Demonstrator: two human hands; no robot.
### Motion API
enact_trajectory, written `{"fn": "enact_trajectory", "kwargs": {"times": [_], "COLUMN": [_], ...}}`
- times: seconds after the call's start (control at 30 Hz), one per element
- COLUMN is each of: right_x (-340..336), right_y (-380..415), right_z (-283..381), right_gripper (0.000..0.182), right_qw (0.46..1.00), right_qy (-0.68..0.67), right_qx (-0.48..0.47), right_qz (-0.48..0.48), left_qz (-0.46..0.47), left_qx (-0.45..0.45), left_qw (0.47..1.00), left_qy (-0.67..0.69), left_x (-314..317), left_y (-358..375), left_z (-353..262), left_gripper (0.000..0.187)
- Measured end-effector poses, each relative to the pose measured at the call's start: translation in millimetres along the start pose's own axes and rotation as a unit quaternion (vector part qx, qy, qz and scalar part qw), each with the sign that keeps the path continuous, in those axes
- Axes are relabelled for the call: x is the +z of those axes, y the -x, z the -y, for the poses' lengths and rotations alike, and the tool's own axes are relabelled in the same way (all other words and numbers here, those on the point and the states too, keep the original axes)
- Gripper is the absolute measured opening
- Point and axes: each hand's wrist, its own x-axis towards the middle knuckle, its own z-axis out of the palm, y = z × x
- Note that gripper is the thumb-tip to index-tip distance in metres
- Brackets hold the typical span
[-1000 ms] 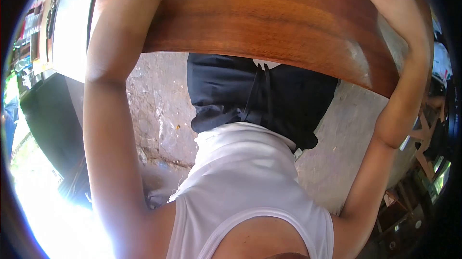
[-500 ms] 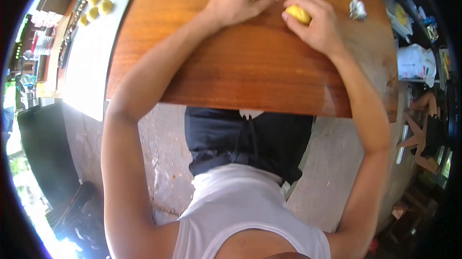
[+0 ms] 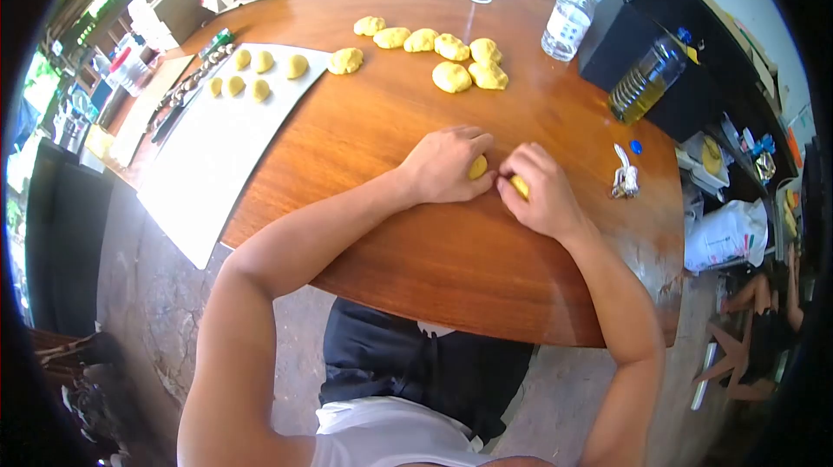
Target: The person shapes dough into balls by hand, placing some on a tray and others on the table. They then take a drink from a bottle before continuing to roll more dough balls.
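The right hand had moved left, close beside the left hand; we saw them curled around the right dough and left dough, at the table's middle.

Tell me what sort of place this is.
Probably a home kitchen or small workshop where food is made by hand: dough-like yellow lumps lie on a wooden table, smoother rounds sit on a white board, and a bottle of yellowish liquid stands nearby.

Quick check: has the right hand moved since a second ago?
Yes, the right hand has moved left, away from the right edge of the wooden table.
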Motion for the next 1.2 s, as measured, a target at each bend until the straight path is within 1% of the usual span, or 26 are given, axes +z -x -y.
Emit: {"fn": "enact_trajectory", "kwargs": {"times": [0.03, 0.07, 0.1, 0.17, 0.2, 0.23, 0.3, 0.33, 0.4, 0.47, 0.5, 0.53, 0.57, 0.63, 0.67, 0.7, 0.73, 0.77, 0.83, 0.87, 0.93, 0.97, 1.03, 1.1, 1.17, 1.2], "right_x": [-4.6, -8.3, -12.7, -18.6, -19.0, -16.9, -9.8, -8.6, -6.4, -1.4, 0.6, 1.7, -0.1, -7.4, -9.5, -10.6, -11.2, -11.3, -10.4, -9.7, -8.6, -8.1, -9.5, -11.5, -12.4, -12.5], "right_y": [2.5, 3.4, 2.3, 1.5, 3.0, 5.9, 9.0, 8.2, 5.6, 4.7, 6.0, 5.7, 3.5, 4.4, 4.6, 4.6, 4.5, 4.7, 5.0, 5.5, 6.7, 6.5, 6.5, 7.4, 8.1, 7.5], "right_z": [0.9, 3.1, 5.5, 9.3, 6.8, 3.0, -3.9, -3.8, 4.3, 7.1, 7.7, 7.5, 8.1, 8.3, 6.7, 6.7, 7.0, 7.2, 5.2, 4.4, 3.5, 3.4, 2.7, 1.1, -2.9, -2.7], "right_gripper": [0.013, 0.015, 0.015, 0.015, 0.015, 0.015, 0.018, 0.02, 0.022, 0.022, 0.022, 0.022, 0.022, 0.021, 0.021, 0.021, 0.021, 0.021, 0.021, 0.021, 0.021, 0.021, 0.021, 0.021, 0.021, 0.022], "right_qw": [0.999, 0.997, 0.997, 0.99, 0.988, 0.988, 0.996, 0.998, 0.998, 0.996, 0.995, 0.993, 0.994, 0.997, 0.998, 0.998, 0.999, 0.999, 0.999, 0.999, 0.998, 0.998, 0.998, 0.998, 0.998, 0.999], "right_qy": [0.011, -0.014, -0.013, -0.05, -0.068, -0.069, -0.031, -0.022, 0.013, 0.058, 0.077, 0.098, 0.09, 0.049, 0.027, 0.027, 0.004, -0.02, -0.015, -0.008, -0.005, -0.001, 0.02, 0.048, 0.021, 0.013], "right_qx": [-0.015, -0.03, -0.034, -0.062, -0.045, -0.048, -0.019, 0.004, 0.054, 0.071, 0.07, 0.07, 0.053, 0.037, 0.023, 0.019, 0.017, 0.015, 0.015, 0.019, 0.024, 0.032, 0.02, 0.012, 0.031, 0.019], "right_qz": [0.036, 0.064, 0.063, 0.119, 0.132, 0.13, 0.077, 0.058, 0.01, -0.019, -0.011, -0.006, -0.006, 0.05, 0.052, 0.047, 0.044, 0.042, 0.044, 0.049, 0.05, 0.05, 0.052, 0.048, 0.052, 0.039], "left_qz": [0.019, -0.007, -0.01, 0.0, 0.026, 0.026, 0.009, -0.005, -0.067, -0.119, -0.098, -0.098, -0.058, -0.037, -0.039, 0.024, 0.087, 0.087, 0.077, 0.076, 0.114, 0.113, -0.014, 0.003, -0.043, -0.044], "left_qx": [-0.037, 0.001, 0.001, 0.051, 0.043, 0.042, 0.015, 0.031, 0.06, 0.079, 0.06, 0.093, 0.084, 0.115, 0.117, 0.101, 0.083, 0.083, 0.015, 0.013, -0.037, -0.039, 0.11, 0.125, 0.11, 0.124], "left_qw": [0.999, 1.0, 1.0, 0.993, 0.989, 0.989, 0.98, 0.993, 0.995, 0.989, 0.992, 0.99, 0.995, 0.991, 0.992, 0.985, 0.964, 0.965, 0.981, 0.981, 0.987, 0.988, 0.994, 0.992, 0.993, 0.991], "left_qy": [-0.005, -0.008, -0.011, 0.11, 0.143, 0.139, 0.198, 0.113, 0.034, -0.05, -0.057, -0.032, -0.001, 0.048, 0.041, 0.139, 0.235, 0.231, 0.18, 0.178, 0.102, 0.101, 0.018, -0.007, -0.022, -0.015], "left_x": [0.6, 3.3, 4.0, 5.3, 4.7, 6.0, 6.8, 4.4, 7.3, 8.9, 8.3, 11.6, 11.6, 7.7, 5.2, -1.5, -7.2, -10.9, -22.6, -23.9, -16.7, -6.8, 17.2, 26.2, 29.8, 26.2], "left_y": [-0.6, -1.5, -2.2, -1.8, -1.8, -1.5, -0.1, 2.3, 4.4, 1.5, 0.6, 1.5, 1.7, 2.4, 1.3, 0.3, 0.4, 1.2, 2.1, 1.9, 0.7, 1.9, 4.5, 10.5, 17.5, 15.4], "left_z": [0.6, 2.8, 3.8, 5.6, 5.2, 4.0, -1.4, -4.5, -0.5, 2.4, -0.8, 1.1, 1.7, 7.5, 12.5, 14.1, 15.1, 14.5, 3.7, -1.3, -9.8, -9.8, -8.9, -14.9, -26.2, -27.5], "left_gripper": [0.02, 0.019, 0.019, 0.018, 0.019, 0.019, 0.022, 0.024, 0.019, 0.021, 0.025, 0.026, 0.029, 0.027, 0.027, 0.025, 0.023, 0.023, 0.017, 0.017, 0.018, 0.018, 0.021, 0.025, 0.031, 0.031]}}
